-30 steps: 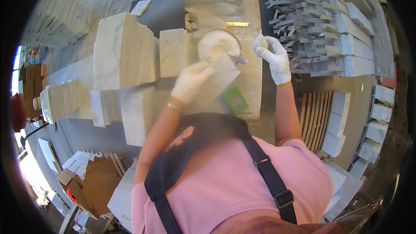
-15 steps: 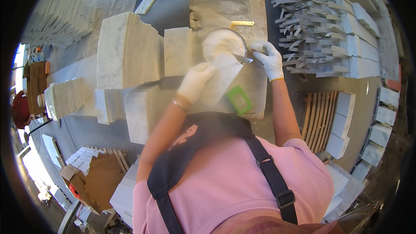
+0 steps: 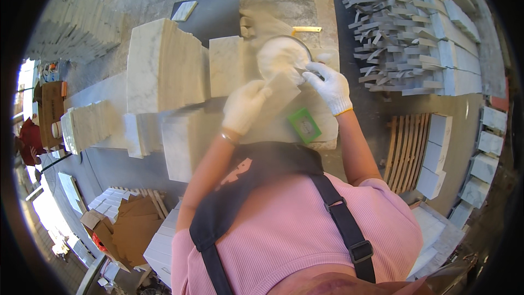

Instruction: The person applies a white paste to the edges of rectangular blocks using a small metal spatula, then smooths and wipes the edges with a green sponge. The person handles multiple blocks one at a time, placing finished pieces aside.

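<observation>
My left hand point(image 3: 243, 108), in a white glove, grips a thin pale marble tile point(image 3: 281, 92) by its left edge, tilted in front of a round bowl point(image 3: 312, 49). White powder or paste point(image 3: 278, 54) fills the bowl. My right hand point(image 3: 330, 87), also gloved, is closed at the bowl's right rim, its fingers pinching a small putty knife point(image 3: 298, 71) whose grip they partly hide. A small white lump point(image 3: 325, 57) lies just beyond the right fingers. Nearer me, a green rectangular block point(image 3: 304, 125) rests on the work surface.
Stacks of marble tiles point(image 3: 164, 71) stand on the left, with a shorter stack point(image 3: 225, 65) beside the bowl. A yellow-handled tool point(image 3: 307, 29) lies beyond it. Strapped slab stacks point(image 3: 453, 65) and a wooden pallet point(image 3: 406, 153) are on the right; cardboard point(image 3: 134, 229) sits lower left.
My right hand has moved left and closed on the putty knife at the bowl. The white lump now lies apart from it. The tile in my left hand has shifted and tilted.
</observation>
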